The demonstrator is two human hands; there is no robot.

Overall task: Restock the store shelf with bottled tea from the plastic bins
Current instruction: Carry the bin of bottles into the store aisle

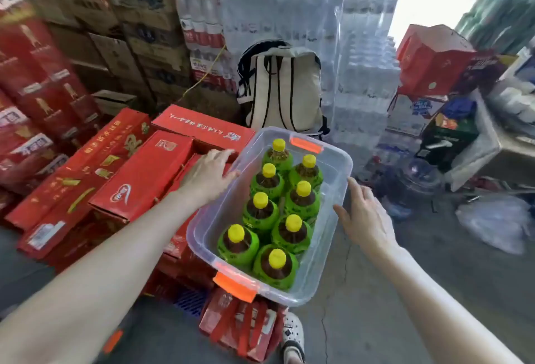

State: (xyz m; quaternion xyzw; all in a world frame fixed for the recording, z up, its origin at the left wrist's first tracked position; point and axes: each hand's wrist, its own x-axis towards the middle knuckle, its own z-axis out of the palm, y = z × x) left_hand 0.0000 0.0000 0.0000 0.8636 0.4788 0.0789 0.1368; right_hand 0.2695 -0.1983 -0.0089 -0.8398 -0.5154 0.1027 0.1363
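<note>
A clear plastic bin (333, 190) with orange latches sits on stacked red cartons. It holds several tea bottles (260, 210) with green labels and yellow caps, standing upright in two rows. My left hand (207, 174) rests against the bin's left rim, fingers spread and fairly straight. My right hand (363, 219) hovers just off the bin's right wall with relaxed, straight fingers, and I cannot tell whether it touches. Neither hand grips anything.
Red cartons (139, 178) lie stacked left of the bin. A white backpack (282, 88) leans behind it, with shrink-wrapped water packs (362, 74) and cardboard boxes around. Bare concrete floor (405, 277) spreads to the right, with a water jug (417, 178) and bags beyond. My shoe (292, 334) is below the bin.
</note>
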